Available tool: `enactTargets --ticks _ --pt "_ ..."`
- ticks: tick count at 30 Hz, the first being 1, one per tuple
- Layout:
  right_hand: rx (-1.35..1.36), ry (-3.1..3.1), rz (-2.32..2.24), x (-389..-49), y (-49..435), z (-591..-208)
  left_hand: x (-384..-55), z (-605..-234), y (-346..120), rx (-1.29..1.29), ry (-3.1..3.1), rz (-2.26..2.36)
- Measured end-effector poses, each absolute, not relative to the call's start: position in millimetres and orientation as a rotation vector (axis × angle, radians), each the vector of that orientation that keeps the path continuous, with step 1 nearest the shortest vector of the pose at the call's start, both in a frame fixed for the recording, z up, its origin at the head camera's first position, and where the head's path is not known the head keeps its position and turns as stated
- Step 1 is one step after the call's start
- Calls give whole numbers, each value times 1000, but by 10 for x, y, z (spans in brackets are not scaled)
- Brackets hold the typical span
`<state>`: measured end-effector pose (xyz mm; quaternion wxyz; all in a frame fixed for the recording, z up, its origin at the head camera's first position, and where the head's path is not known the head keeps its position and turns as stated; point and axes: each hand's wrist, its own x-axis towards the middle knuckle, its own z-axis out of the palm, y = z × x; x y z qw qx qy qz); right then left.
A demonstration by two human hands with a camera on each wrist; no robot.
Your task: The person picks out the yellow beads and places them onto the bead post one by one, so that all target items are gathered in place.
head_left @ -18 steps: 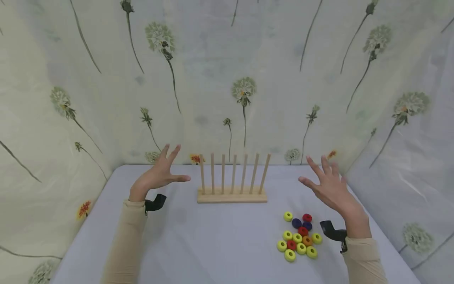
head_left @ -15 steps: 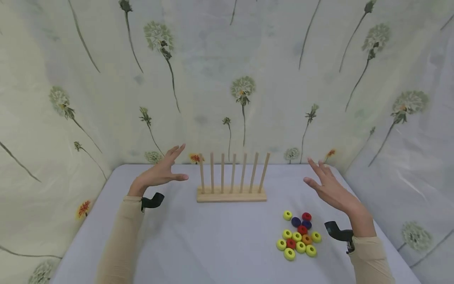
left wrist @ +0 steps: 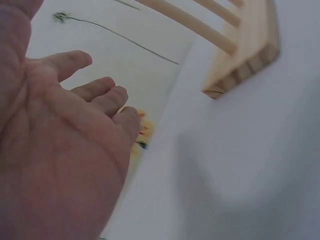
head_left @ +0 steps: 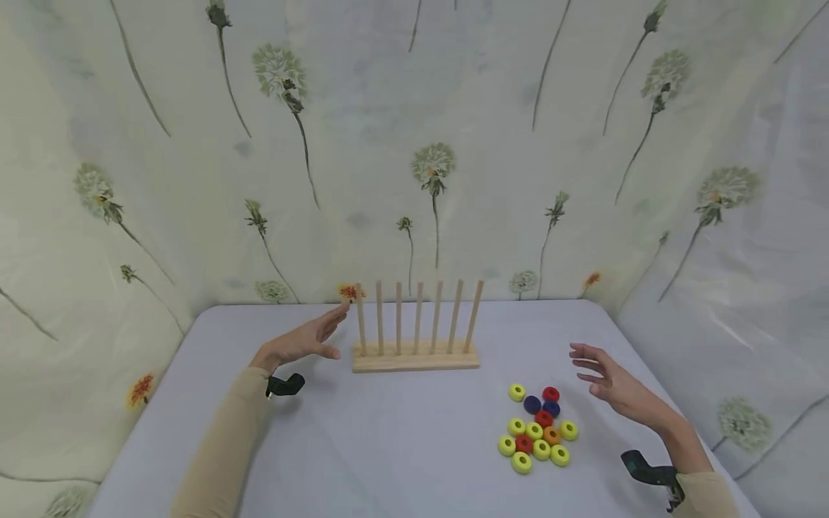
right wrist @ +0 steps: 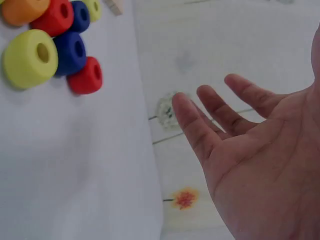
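Both hands hover over the table and hold nothing. My left hand [head_left: 301, 344] is just left of a wooden rack [head_left: 414, 363] whose upright pegs [head_left: 399, 316] carry no beads; its fingers reach toward the leftmost peg, and I cannot tell from the head view whether they touch. In the left wrist view the palm [left wrist: 65, 150] faces the camera, apart from the rack's end [left wrist: 245, 65]. To the right, my right hand [head_left: 624, 388] hangs beside a group of yellow, red, blue and orange beads [head_left: 534, 430], fingers loosely bent. The right wrist view shows its palm [right wrist: 270, 170] away from a yellow bead [right wrist: 31, 59].
A white cloth covers the table [head_left: 388, 446]. Behind and at both sides hangs a pale curtain [head_left: 363, 144] printed with dandelions. Each wrist wears a black camera mount [head_left: 285, 385].
My right hand has moved down and to the right, its fingers less spread. My left hand has come lower and closer to the rack. The head view has shifted slightly; rack and beads stay put.
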<state>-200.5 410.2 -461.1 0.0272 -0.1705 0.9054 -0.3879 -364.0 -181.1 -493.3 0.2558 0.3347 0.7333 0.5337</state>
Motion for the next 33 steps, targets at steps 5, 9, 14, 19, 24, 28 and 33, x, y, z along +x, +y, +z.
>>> enactTargets --ticks 5,9,14,19,24,28,33 --pt "-459 2680 -1333 -1865 4205 -4860 -3678 -5177 -1743 865 1973 1452" --pt "-350 2644 -1342 -1809 4204 -4981 -3702 -5283 -1680 816 1986 1459" --pt "-176 2619 -1281 -1790 4161 -5084 -3727 -5373 -1583 805 2021 1445" --pt "-11 2559 -1249 -1772 4118 -5183 -3716 -5405 -1496 786 2107 1375" --pt "95 2579 -1213 -1747 4079 -5244 -3674 -5404 -1448 760 2231 1315" --pt "124 2596 -1197 -1711 4060 -5286 -3652 -5412 -1431 765 2308 1280" --pt "173 2571 -1247 -1667 4071 -5365 -3647 -5450 -1423 801 2344 1255"
